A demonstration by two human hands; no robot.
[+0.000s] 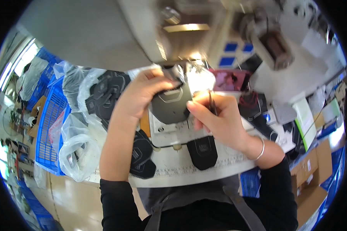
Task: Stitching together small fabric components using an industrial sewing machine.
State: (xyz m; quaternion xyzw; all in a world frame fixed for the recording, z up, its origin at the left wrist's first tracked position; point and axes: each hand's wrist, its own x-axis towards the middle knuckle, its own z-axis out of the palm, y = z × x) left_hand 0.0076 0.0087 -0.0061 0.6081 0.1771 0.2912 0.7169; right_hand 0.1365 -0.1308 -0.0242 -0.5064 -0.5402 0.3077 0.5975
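A dark grey padded fabric piece [171, 109] with a light angular outline lies beneath the head of a sewing machine [92, 34]. My left hand [146, 88] is closed on its upper left edge, thumb along the top. At its right side, my right hand [219, 121] is closed around a slim dark pointed tool [212, 103], whose exact kind I cannot make out. The right thumb is beside the piece's edge. Glare from the machine's lamp [200, 79] washes out the area around the needle.
Flat black pieces [140, 154] lie at the table's left, another black piece [202, 153] at its front edge. Further left are a blue crate [50, 131], plastic bags [79, 154] and a dark pile [106, 94]. A pink tray [231, 79] sits behind; cardboard boxes [312, 169] stand right.
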